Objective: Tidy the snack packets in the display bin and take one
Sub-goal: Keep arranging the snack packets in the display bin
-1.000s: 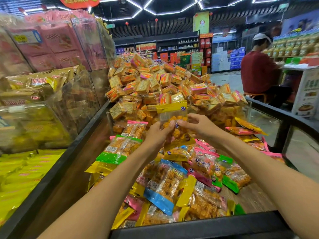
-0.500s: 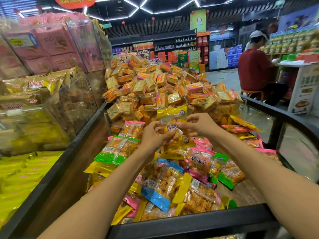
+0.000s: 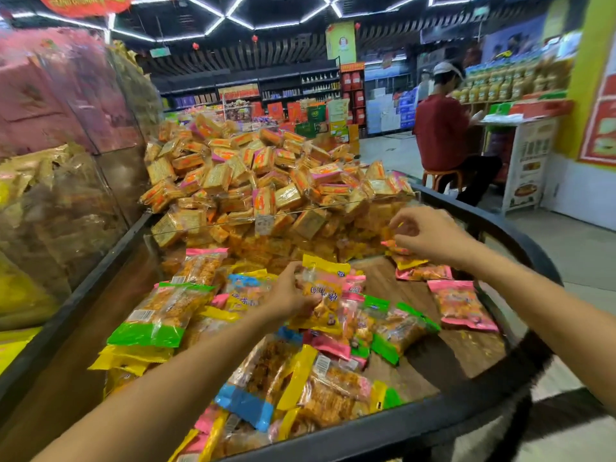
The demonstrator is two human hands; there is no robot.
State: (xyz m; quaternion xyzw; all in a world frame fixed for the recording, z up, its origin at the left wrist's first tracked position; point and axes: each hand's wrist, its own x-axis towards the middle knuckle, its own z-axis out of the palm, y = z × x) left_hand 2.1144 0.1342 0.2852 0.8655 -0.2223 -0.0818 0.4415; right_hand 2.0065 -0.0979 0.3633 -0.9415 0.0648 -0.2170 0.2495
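A: Where's the packet they picked?

B: Centre of the frame. The left hand [image 3: 289, 296] grips a yellow-topped snack packet [image 3: 321, 295] over the heap in the display bin [image 3: 433, 418]. The right hand [image 3: 421, 233], upper right of centre, has its fingers curled loosely above a small packet [image 3: 398, 250] near the clear divider [image 3: 300, 211]; I cannot tell whether it pinches anything.

A: What might go wrong?

B: I'd guess that reaching to the far right could nudge the pink packet [image 3: 461, 305] toward the rim, or the slick wrapper could slide from a one-handed hold.

A: Anything unclear?

B: The printing is blurred, lower packets are buried, and the bin's near edge is cut off at the bottom.
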